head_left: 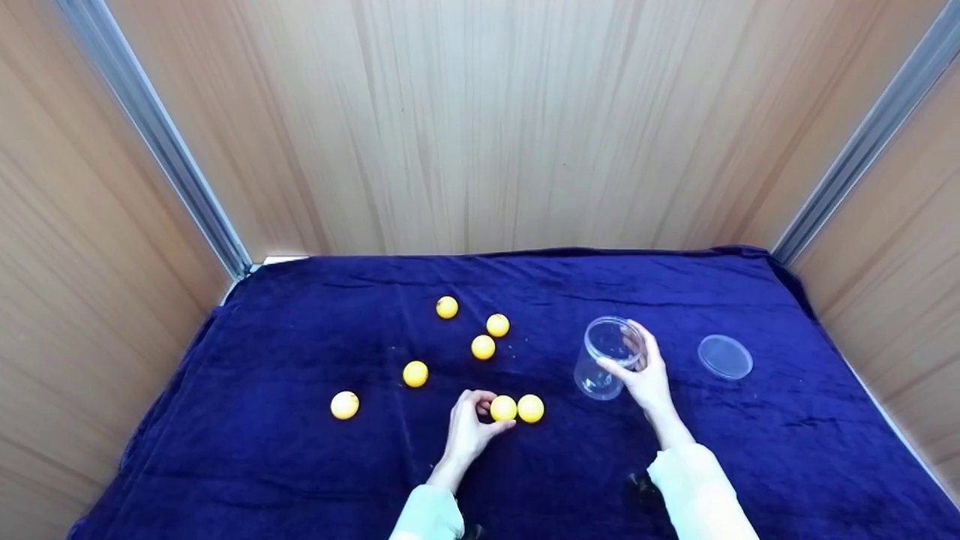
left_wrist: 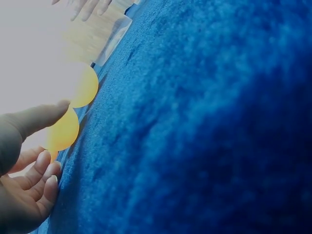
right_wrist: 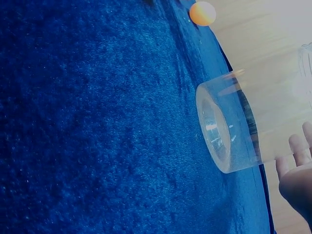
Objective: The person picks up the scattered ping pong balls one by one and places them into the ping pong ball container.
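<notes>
**Now: jar in my right hand, ball in my left**

Underneath everything lies the dark blue cloth (head_left: 315,465), spread over the whole work surface, with pale wood-grain walls (head_left: 480,120) on 3 sides and a metal strip in each back corner.

Next in size is the clear plastic jar (head_left: 606,357), standing on the cloth to the right of the middle, open mouth up. My right hand (head_left: 646,377) holds it up near the rim, thumb on the near wall and fingers curled round the far side. From the right wrist view the jar's clear base and wall (right_wrist: 229,127) show against the cloth, with my fingers at the frame's lower right edge.

The jar's clear round lid (head_left: 724,356) lies flat on the cloth just to the right, apart from the jar.

My left hand (head_left: 469,429) rests on the cloth near the front centre, fingers curled round a yellow ball (head_left: 503,408), thumb below it and fingertips above. The left wrist view shows that ball (left_wrist: 62,131) pinched under my thumb. A 2nd ball (head_left: 530,409) sits touching it on the right.

5 more yellow balls lie loose to the left and behind: 1 far left (head_left: 344,405), 1 nearer (head_left: 415,373), and 3 in a loose cluster (head_left: 483,347) behind my left hand.
</notes>
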